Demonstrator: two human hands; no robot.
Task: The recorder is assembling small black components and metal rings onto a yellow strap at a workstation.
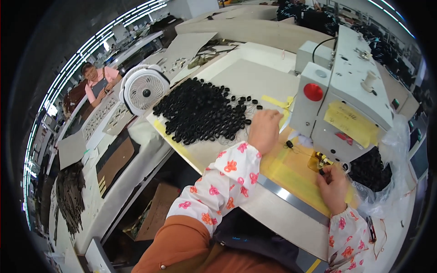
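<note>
Here the right hand (333, 187) pinches a small black elastic loop (322, 172) at the sewing machine's (346, 100) presser foot, fingers closed on it. The left hand (264, 129) rests loosely curled at the edge of the heap of black loops (200, 111), though I cannot tell whether it holds one. The loops look light, soft and stretchy, best pinched by the band. The white desk (255, 77) carries yellow tape; a fan (144, 89) stands beside it in a bright workshop.
</note>
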